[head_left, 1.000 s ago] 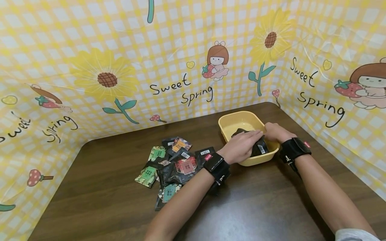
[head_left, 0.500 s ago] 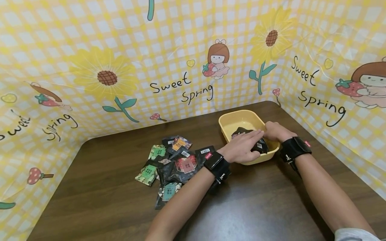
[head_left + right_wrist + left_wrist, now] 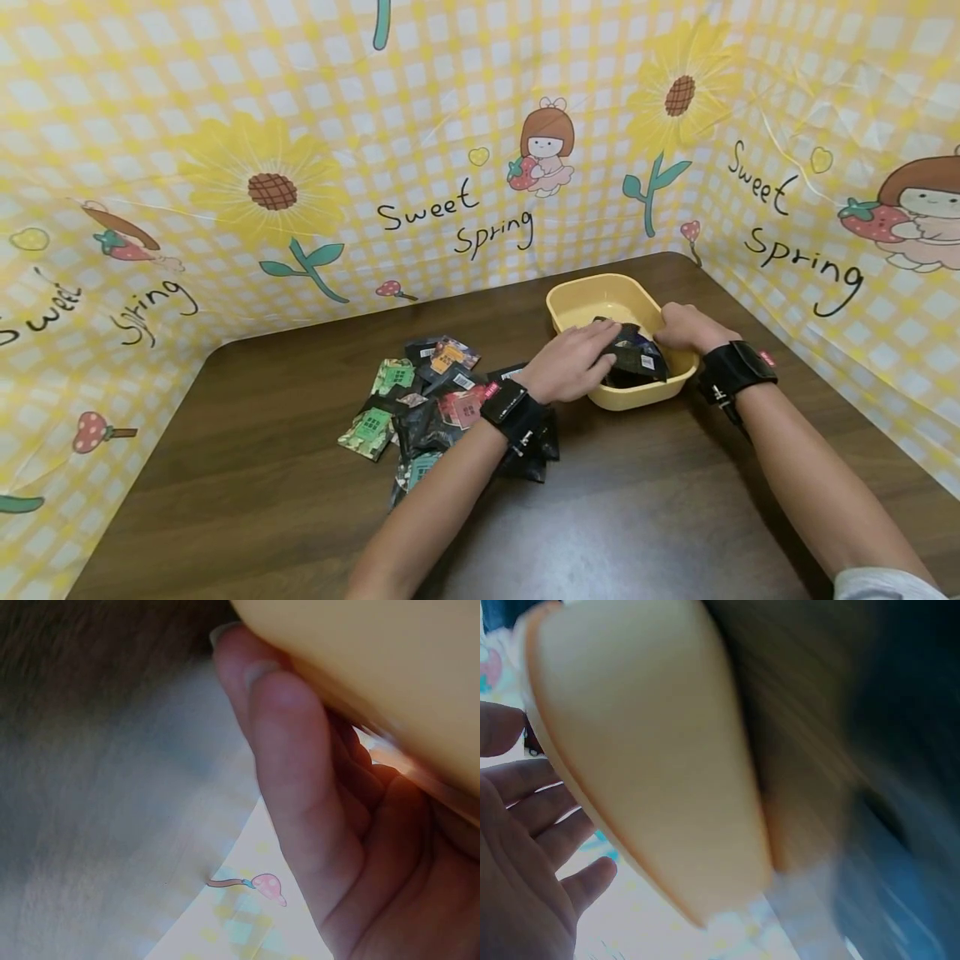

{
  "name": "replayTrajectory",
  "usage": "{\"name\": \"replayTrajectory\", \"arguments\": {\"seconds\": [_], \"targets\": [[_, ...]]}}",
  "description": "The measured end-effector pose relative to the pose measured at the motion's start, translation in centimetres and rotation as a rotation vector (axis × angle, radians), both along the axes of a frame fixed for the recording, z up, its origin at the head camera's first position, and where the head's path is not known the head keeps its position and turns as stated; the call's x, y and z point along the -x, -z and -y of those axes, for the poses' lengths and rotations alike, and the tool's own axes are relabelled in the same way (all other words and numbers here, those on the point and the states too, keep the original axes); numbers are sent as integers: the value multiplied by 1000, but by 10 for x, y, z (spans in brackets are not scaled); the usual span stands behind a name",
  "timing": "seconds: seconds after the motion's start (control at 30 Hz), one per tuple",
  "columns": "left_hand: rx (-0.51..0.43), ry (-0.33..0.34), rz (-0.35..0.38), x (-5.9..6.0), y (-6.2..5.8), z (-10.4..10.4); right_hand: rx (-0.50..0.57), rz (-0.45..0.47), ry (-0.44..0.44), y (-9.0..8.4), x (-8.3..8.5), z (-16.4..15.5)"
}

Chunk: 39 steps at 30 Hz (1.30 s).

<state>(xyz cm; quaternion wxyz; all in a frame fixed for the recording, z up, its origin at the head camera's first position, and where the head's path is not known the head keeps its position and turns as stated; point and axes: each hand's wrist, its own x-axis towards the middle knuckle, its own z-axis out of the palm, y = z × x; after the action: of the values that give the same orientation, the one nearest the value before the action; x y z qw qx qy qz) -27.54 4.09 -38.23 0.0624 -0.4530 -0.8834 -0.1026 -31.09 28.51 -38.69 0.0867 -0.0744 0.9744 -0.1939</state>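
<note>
A yellow plastic tub (image 3: pixel 577 293) stands at the back right of the brown table and holds several dark snack packets (image 3: pixel 637 362). My left hand (image 3: pixel 573 360) lies over the tub's near-left rim with straight fingers, their tips at the packets; in the left wrist view the spread fingers (image 3: pixel 532 840) hold nothing beside the tub's outer wall (image 3: pixel 652 750). My right hand (image 3: pixel 684 327) grips the tub's right rim. In the right wrist view its fingers (image 3: pixel 300 795) curl against the tub (image 3: pixel 390 667). A loose pile of packets (image 3: pixel 420 396) lies left of the tub.
The brown table (image 3: pixel 262 483) is fenced at the back and both sides by a yellow checked sheet (image 3: pixel 315 125) printed with sunflowers. One dark packet (image 3: pixel 536 454) lies under my left wrist. Black bands sit on both wrists.
My left hand has drawn back leftward from on top of the packets in the tub to its left rim, uncovering them. The right hand has stayed on the rim.
</note>
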Motion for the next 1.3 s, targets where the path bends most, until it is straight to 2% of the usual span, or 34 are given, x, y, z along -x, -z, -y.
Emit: {"name": "replayTrajectory", "arguments": {"seconds": [0.2,0.33,0.43,0.53,0.63,0.73,0.83,0.93,1.3], "targets": [[-64,-49,50,14,8,35,10,8,-7,1,0,-1],[-58,-98,70,17,7,55,1,2,0,2,1,-1],[-8,-146,88,18,7,68,-1,1,0,2,1,-1],[81,-201,126,16,8,80,-2,-3,1,1,1,-1],[171,-244,197,14,10,89,-6,-5,6,0,1,-1],[219,-275,286,12,13,94,-7,-1,5,0,1,-1],[228,-285,350,11,16,96,-3,3,6,1,2,-1],[235,-284,383,9,17,96,3,5,7,2,2,-1],[262,-250,386,9,18,100,8,-4,3,1,2,-1]]}}
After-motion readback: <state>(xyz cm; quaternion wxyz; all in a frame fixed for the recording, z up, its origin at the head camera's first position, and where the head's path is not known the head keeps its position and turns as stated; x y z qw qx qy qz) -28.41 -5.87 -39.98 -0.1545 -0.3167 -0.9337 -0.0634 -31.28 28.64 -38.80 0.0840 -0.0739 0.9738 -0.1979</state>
